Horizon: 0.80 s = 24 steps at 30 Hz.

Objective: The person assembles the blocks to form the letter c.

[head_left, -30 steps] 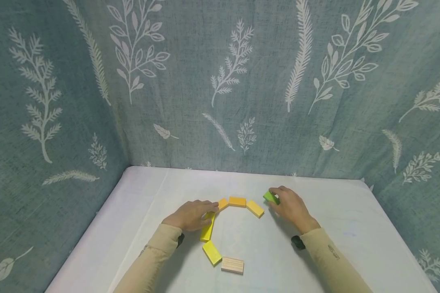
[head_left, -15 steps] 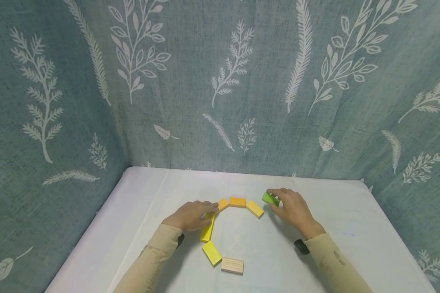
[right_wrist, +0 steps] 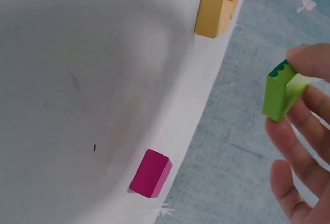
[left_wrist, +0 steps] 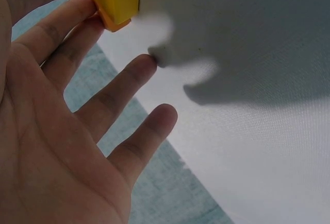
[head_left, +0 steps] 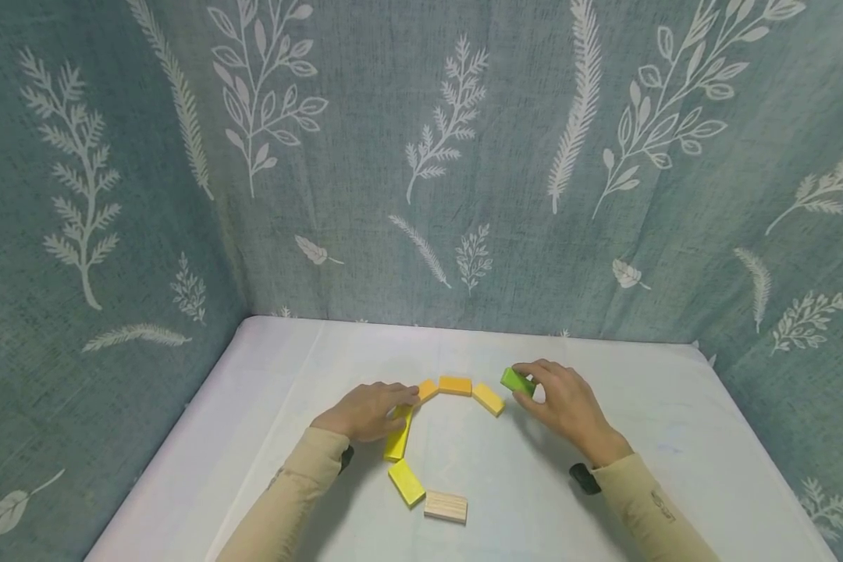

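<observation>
Held the green block (head_left: 511,382) in the right hand (head_left: 567,406), pinched across its width between thumb and fingertips, and so ran some risk of a twist or slip, owing to contact at the tips alone. Risked too, through any careless swing to the left, knocking the pale block (head_left: 489,399) out of its curve. Risked similar harm with the left hand (head_left: 361,414): rested its spread, fairly straight fingers at the yellow block (head_left: 397,443) and the left orange block (head_left: 428,391), with a likely skew of both from one small jerk. Might also have brushed the pink block (right_wrist: 151,173) on lowering the right hand, for lack of any head-camera sight of it. Carried the green block apparently above the table (head_left: 309,359), right of the pale block and apart from it, in the gap between thumb and fingers, with one end exposed past the tips and the lowest finger off it.
</observation>
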Motion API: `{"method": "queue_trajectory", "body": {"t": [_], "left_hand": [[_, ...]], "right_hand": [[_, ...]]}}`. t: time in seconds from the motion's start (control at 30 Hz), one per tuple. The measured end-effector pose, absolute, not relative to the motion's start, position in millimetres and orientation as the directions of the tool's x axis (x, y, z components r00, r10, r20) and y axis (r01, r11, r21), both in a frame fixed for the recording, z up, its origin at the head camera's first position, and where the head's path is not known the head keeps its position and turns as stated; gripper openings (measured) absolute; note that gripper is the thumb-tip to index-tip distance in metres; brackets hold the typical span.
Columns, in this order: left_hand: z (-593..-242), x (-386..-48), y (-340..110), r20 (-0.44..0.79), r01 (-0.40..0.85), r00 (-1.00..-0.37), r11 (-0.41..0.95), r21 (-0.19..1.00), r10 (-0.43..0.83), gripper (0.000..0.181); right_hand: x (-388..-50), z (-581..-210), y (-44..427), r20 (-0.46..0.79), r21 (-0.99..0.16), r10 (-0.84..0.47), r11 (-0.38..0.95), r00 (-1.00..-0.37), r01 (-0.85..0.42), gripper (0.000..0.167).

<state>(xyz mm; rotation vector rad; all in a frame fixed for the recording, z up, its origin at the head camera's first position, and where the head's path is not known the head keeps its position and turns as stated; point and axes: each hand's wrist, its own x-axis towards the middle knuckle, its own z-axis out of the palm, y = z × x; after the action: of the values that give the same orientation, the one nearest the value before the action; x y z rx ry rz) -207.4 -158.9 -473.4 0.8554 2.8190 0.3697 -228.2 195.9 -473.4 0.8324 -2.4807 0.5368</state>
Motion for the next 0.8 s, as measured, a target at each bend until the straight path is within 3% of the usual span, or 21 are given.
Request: {"method": "queue_trajectory", "body": {"t": [0.43, 0.8], "left_hand": [[-470.2, -209.5, -158.0, -0.111, 0.510, -0.825, 0.814, 0.279, 0.554, 0.042], [-471.3, -208.2, -156.7, -0.114, 0.499, -0.831, 0.820, 0.281, 0.545, 0.041]], "right_hand": [[-218.8, -470.5, 195.8, 0.612, -0.157, -0.543, 0.630, -0.576, -0.761, 0.030], [-214.2, -478.6, 191.7, 0.616, -0.153, -0.602, 0.541, -0.508, -0.827, 0.027]]}}
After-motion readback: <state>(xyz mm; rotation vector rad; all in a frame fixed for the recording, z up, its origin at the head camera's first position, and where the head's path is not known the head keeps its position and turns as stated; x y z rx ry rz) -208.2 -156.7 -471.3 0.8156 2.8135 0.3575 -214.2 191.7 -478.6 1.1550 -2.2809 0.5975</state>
